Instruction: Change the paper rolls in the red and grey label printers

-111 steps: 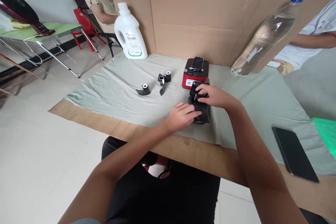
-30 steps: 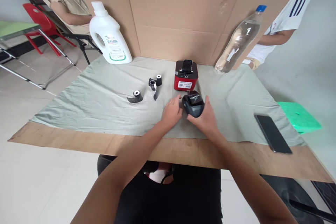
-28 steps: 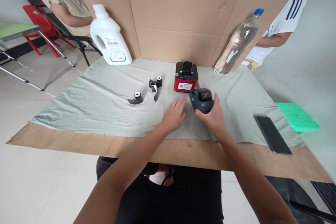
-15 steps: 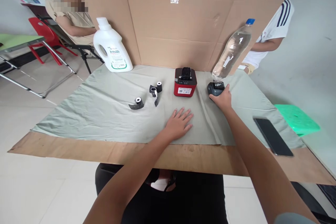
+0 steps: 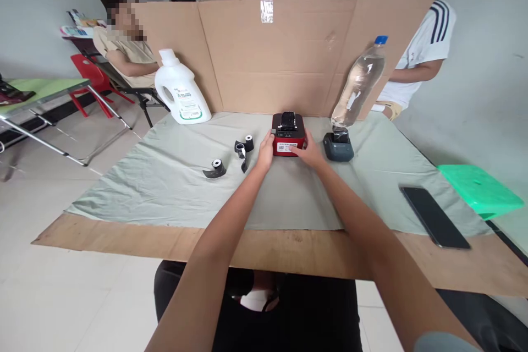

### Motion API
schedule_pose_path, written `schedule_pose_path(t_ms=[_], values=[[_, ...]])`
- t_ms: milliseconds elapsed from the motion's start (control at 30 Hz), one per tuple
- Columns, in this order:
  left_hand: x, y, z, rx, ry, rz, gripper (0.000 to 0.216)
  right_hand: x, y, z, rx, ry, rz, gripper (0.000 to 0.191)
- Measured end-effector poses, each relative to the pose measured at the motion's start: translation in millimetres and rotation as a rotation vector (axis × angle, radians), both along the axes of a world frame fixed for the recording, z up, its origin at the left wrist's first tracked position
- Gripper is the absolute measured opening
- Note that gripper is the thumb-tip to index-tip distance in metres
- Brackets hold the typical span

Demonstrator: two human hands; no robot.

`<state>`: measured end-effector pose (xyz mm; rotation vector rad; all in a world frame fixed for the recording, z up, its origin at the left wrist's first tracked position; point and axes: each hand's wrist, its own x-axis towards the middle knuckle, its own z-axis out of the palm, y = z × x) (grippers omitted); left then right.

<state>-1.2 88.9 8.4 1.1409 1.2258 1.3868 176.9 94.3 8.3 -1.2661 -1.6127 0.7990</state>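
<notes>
A red and black box-shaped label printer [image 5: 287,133] stands upright on the grey cloth, with black paper at its top slot and a white sticker on its front. My left hand [image 5: 265,154] holds its left side. From the right, my right hand [image 5: 310,152] grips the other side, one finger lying against the front. Right of that hand sits a smaller dark grey printer [image 5: 338,149], untouched, with black paper on top. Left of my left hand lie several small black paper rolls [image 5: 240,149], some with loose ends unrolled.
At the back stands a cardboard panel [image 5: 274,55]. A white jug [image 5: 181,91] and a clear bottle [image 5: 358,85] lean near it. A phone [image 5: 434,216] lies at the right, beside a green stool [image 5: 480,190]. Two people are beyond the table.
My right hand has let go of the dark grey printer and moved left to the red printer. My left hand has lifted from the cloth and moved forward to the red printer's left side.
</notes>
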Motion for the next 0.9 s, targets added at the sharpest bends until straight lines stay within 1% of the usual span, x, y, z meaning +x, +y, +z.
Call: schedule_pose_path(t_ms=[33,100,200,267,367,433,500,600,767,833,900], values=[[1.4,2.3,0.9,0.023,-0.072,-0.015,0.058,-7.5,3.4,-2.0,0.045,0.064,0.036,0.113],[1.9,-3.7,0.4,0.069,-0.15,-0.033,0.06,-15.8,4.4,-2.1,0.143,0.13,0.076,0.109],[-3.8,-31.5,-0.4,0.128,-0.118,-0.052,0.062,-13.1,-12.1,4.9,0.2,0.132,0.08,0.105],[-11.1,-58.7,1.0,0.183,-0.026,-0.089,0.062,-5.9,-35.4,10.5,0.214,0.093,0.085,0.103],[-23.7,-103.4,1.4,0.228,0.112,-0.177,0.067,2.8,-81.2,13.8,0.231,0.014,0.07,0.103],[-30.4,-128.4,-1.7,0.22,0.159,-0.222,0.069,4.3,-110.0,10.9,0.227,-0.008,0.046,0.102],[-34.1,-145.0,-6.9,0.211,0.169,-0.243,0.068,3.3,-130.5,5.3,0.216,-0.016,0.013,0.101],[-35.1,-154.9,-14.8,0.204,0.159,-0.232,0.066,1.7,-142.3,-1.9,0.199,-0.02,-0.016,0.099],[-35.7,-152.9,-22.1,0.217,0.186,-0.181,0.057,4.1,-140.7,-6.3,0.167,-0.021,0.042,0.095],[-37.4,-150.1,-22.7,0.254,0.199,-0.112,0.053,5.3,-141.8,-9.9,0.177,-0.035,0.028,0.097],[-39.9,-146.9,-21.8,0.358,0.253,-0.029,0.049,6.1,-144.2,-15.1,0.188,-0.062,-0.003,0.102]])
